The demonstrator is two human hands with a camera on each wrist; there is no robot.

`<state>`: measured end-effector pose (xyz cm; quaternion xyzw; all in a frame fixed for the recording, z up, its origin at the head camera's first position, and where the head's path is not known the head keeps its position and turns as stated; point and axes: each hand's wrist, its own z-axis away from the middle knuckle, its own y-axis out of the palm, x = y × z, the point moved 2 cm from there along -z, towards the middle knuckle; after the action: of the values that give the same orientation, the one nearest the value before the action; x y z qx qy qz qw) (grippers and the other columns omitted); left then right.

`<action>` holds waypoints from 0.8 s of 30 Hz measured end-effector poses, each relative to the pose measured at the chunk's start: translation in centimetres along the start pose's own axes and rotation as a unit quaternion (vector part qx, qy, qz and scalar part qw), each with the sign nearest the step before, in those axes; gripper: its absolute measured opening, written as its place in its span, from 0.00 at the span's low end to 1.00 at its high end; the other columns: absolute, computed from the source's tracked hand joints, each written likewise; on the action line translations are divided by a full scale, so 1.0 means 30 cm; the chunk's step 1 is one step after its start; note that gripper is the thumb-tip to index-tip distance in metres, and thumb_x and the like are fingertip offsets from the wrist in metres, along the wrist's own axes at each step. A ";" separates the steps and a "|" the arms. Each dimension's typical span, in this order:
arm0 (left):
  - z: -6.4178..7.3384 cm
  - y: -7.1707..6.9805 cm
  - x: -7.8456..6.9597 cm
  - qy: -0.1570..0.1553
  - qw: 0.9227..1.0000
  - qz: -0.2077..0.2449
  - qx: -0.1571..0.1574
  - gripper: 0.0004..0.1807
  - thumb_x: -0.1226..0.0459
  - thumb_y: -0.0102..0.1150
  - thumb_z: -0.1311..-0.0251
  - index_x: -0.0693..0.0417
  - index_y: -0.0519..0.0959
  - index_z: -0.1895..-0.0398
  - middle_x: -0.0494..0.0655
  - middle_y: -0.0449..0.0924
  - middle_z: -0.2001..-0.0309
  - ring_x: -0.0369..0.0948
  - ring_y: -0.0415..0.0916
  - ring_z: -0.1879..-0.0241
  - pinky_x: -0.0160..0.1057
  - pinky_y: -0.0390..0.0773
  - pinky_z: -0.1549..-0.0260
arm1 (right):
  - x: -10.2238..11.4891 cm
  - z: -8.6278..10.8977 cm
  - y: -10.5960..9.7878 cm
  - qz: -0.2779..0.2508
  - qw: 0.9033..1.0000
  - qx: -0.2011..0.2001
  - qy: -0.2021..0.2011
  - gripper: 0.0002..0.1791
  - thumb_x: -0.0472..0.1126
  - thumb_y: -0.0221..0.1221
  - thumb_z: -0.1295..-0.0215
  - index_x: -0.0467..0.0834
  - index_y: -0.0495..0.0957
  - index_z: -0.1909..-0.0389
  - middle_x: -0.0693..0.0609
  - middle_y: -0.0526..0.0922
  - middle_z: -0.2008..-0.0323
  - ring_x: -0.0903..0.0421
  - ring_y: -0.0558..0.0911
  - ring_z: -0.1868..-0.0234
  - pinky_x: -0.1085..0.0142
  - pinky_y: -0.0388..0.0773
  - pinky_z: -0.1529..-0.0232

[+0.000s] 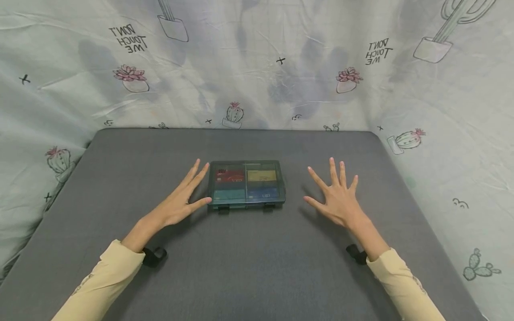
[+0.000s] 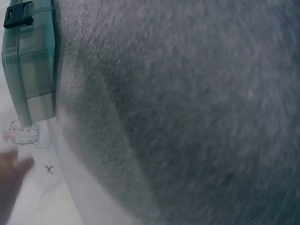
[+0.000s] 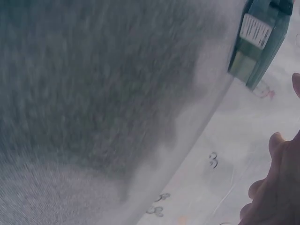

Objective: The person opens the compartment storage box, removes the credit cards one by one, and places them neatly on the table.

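A translucent teal plastic case [image 1: 246, 200] lies closed on the grey table, latches towards the near side. Through its lid I see cards in two columns: red, yellow, teal and blue. My left hand [image 1: 178, 203] is beside the case's left end, fingers spread and straight; whether the thumb tip touches the case I cannot tell. To the right of the case, my right hand [image 1: 339, 200] is held apart from it with fingers spread, holding nothing. In the right wrist view the case [image 3: 262, 42] shows a barcode label [image 3: 255, 30] on its end.
The grey tabletop [image 1: 249, 267] stretches around the case, its far edge against a white cloth [image 1: 257, 67] printed with cacti and lettering. More cloth hangs along the left and right sides. A black strap [image 1: 154, 257] is on the left wrist, another strap [image 1: 356, 254] on the right.
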<state>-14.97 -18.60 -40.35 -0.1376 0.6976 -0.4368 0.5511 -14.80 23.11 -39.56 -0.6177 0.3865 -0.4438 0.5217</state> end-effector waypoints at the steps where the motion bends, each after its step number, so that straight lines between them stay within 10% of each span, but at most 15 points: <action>1: 0.000 0.003 0.001 0.007 1.000 0.021 0.001 0.46 0.51 0.55 0.33 0.33 0.34 0.23 0.40 0.22 0.24 0.55 0.31 0.26 0.72 0.51 0.39 | 0.009 0.003 0.001 0.003 1.000 -0.002 -0.007 0.44 0.70 0.49 0.37 0.64 0.43 0.24 0.39 0.29 0.25 0.37 0.28 0.27 0.23 0.34 0.41; 8: -0.005 0.011 0.021 0.058 0.992 0.104 -0.031 0.42 0.61 0.64 0.39 0.46 0.53 0.24 0.48 0.44 0.24 0.52 0.49 0.28 0.56 0.62 0.35 | 0.065 0.026 0.008 0.001 0.998 -0.006 -0.061 0.43 0.69 0.49 0.36 0.62 0.46 0.24 0.41 0.36 0.24 0.37 0.37 0.26 0.26 0.40 0.37; 15: -0.011 0.014 0.057 0.047 0.988 0.146 -0.029 0.37 0.66 0.68 0.46 0.59 0.66 0.32 0.53 0.57 0.28 0.54 0.59 0.32 0.50 0.67 0.37 | 0.124 0.059 0.011 -0.117 0.990 0.018 -0.073 0.34 0.59 0.50 0.30 0.56 0.56 0.26 0.44 0.50 0.25 0.40 0.48 0.26 0.31 0.58 0.39; 24: -0.010 0.017 0.068 0.019 0.982 0.188 -0.015 0.35 0.67 0.71 0.50 0.62 0.71 0.36 0.52 0.62 0.30 0.50 0.64 0.35 0.36 0.71 0.40 | 0.152 0.063 0.025 -0.342 0.935 0.014 -0.092 0.19 0.45 0.49 0.25 0.44 0.76 0.40 0.49 0.79 0.43 0.48 0.77 0.43 0.47 0.78 0.48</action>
<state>-15.79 -19.53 -42.06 -0.0035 0.7278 -0.3174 0.6078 -11.62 19.28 -39.75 -0.7434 0.0961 -0.5420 0.3799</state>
